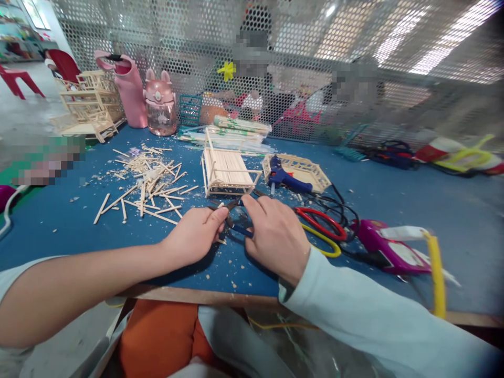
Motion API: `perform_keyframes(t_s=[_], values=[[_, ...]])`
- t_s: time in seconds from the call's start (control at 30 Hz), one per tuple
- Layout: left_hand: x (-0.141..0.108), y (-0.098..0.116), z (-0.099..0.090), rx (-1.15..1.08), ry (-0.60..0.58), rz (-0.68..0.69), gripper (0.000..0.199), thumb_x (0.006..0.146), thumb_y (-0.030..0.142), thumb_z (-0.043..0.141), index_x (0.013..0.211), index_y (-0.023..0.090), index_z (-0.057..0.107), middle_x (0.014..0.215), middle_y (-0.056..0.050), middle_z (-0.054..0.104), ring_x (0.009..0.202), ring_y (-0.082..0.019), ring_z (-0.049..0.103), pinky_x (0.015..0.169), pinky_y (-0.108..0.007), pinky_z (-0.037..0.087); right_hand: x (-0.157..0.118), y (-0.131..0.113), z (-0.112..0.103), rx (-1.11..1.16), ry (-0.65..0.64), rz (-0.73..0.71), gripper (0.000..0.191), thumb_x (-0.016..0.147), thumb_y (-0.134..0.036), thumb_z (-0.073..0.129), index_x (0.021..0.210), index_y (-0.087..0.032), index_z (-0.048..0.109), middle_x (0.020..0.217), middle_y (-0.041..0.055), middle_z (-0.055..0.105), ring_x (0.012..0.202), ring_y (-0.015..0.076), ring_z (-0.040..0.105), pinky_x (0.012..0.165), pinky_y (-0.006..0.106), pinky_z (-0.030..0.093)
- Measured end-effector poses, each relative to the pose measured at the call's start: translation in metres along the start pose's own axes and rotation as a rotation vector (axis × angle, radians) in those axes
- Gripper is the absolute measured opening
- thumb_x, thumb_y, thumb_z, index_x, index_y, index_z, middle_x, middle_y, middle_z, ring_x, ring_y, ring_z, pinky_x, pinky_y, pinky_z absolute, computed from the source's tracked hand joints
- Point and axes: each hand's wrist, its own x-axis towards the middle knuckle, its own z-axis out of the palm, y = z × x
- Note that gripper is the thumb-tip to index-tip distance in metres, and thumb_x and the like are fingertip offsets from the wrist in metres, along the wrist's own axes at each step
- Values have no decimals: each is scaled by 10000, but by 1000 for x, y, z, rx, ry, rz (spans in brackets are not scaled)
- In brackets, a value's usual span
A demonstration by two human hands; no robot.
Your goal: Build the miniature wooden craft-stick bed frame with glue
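Note:
My left hand (192, 236) pinches a short wooden stick (221, 205) between thumb and fingers, at the jaws of a pair of pliers. My right hand (277, 233) is wrapped round the blue handles of these pliers (241, 229); my fingers hide part of the tool. Just beyond both hands stands a small model bed or bench (229, 170) made of wooden sticks. Left of it lies a loose heap of cut sticks (157, 184) with chips around.
A blue glue gun (291, 181) rests on a stick-built tray (321, 176). Scissors with red handles (323, 223), a yellow loop (326, 249) and a purple tool (378, 244) lie right. Behind stand a pink bottle (132, 97), a clear bottle (160, 113) and a mesh partition (157, 31).

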Motion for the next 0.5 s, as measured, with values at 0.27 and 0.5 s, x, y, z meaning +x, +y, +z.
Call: perform_keyframes(t_s=[0.27,0.5], values=[[3,-3,-5,-10,-109,151,386,907,403,337,612,183,453,532,49,409,509,-105,379,523,-230,286,9,11,-23,544,-318,19,399,653,-80,424,982,-191,621,906,28,681,852,186,622,767,289,464],[8,-2,-21,-132,22,93,354,900,363,370,599,180,407,537,48,352,500,-91,317,486,-218,257,11,27,-32,378,-470,77,468,657,-69,435,1081,-154,614,997,84,659,904,225,612,789,324,468]])
